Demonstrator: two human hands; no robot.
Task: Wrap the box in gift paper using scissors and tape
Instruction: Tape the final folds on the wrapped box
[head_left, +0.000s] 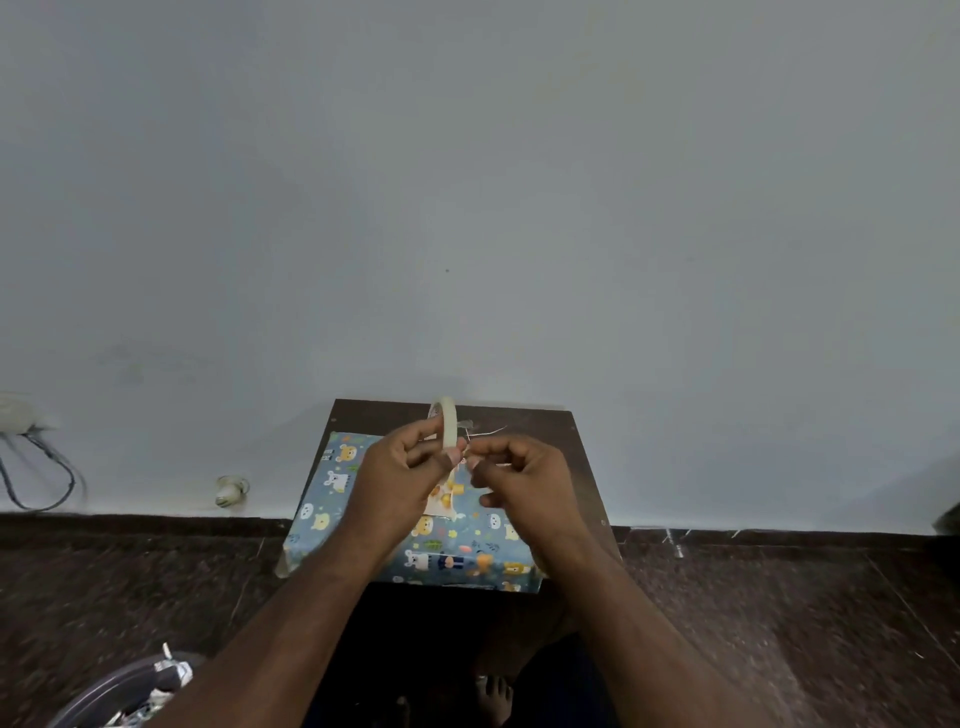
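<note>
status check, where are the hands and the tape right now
Left hand grips tape roll upright above the box. Right hand pinches at the tape's free end. Wrapped box on small table. Nothing in the way.

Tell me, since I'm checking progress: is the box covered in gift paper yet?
Covered on top: the box shows animal-print paper across its visible faces.

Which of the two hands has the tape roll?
The left hand grips the tape roll, held upright above the wrapped box. The right hand only pinches at the loose tape end beside the roll.
</note>
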